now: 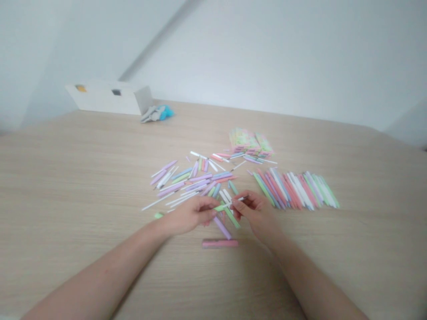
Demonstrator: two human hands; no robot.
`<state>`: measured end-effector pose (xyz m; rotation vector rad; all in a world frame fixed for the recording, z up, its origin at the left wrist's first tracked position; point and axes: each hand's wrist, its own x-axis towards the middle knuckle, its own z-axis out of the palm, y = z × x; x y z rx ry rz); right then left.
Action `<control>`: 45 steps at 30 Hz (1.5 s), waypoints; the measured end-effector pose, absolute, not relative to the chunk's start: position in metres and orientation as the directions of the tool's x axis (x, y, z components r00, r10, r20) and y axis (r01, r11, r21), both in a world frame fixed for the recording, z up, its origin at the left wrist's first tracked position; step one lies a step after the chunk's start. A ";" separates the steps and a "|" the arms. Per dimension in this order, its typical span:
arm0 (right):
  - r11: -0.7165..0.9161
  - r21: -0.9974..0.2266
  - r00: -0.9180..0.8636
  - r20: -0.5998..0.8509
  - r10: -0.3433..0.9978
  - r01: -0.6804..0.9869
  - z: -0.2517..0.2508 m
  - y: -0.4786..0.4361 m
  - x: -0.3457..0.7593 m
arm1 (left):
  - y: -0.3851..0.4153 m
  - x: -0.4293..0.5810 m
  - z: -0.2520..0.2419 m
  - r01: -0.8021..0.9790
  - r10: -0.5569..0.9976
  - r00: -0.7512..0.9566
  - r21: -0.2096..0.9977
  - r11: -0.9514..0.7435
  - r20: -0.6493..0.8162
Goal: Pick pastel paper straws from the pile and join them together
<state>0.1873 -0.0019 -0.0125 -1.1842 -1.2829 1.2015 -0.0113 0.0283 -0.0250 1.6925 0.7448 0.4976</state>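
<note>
My left hand (pixel 191 215) is closed in a pinch on a light green pen barrel (pixel 220 207). My right hand (pixel 251 208) pinches a thin white refill (pixel 240 198) that meets the barrel's end. Both hands hover just above the wooden table (pixel 66 178). A pink barrel (pixel 220 243) lies right below the hands, with a purple one (pixel 222 227) and a green one (pixel 232 218) between them. A loose heap of pastel barrels and white refills (pixel 193 180) spreads behind my hands.
A neat row of pastel pens (pixel 295 190) lies to the right. A stack of flat colourful packets (pixel 250 143) sits behind the heap. A white cardboard box (pixel 110 98) and a grey and blue bundle (pixel 157 114) rest at the far left.
</note>
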 end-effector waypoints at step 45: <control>0.293 -0.617 -0.072 0.358 0.931 0.731 -0.029 0.017 0.211 | 0.033 -0.008 -0.010 -0.079 0.922 0.386 0.995 0.068 -0.032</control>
